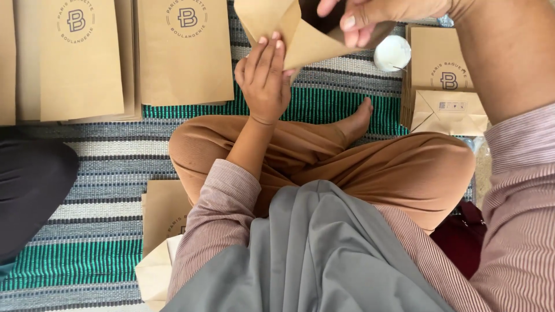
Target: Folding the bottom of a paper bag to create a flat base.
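Both hands, left [264, 78] and right [370, 14], gripping folded brown paper bag [303, 37] above striped woven mat [104, 173]; flat printed brown bags [185, 52] along far edge, round white tub [392, 53] beside.

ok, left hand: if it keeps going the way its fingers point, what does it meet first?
The left hand points up-frame, fingertips already on the folded brown paper bag that the right hand also holds. So that bag comes first; beyond it lies the striped woven mat, though depth is unclear.

The top edge cuts off the folded brown paper bag [289, 32] and the right hand [370, 14].
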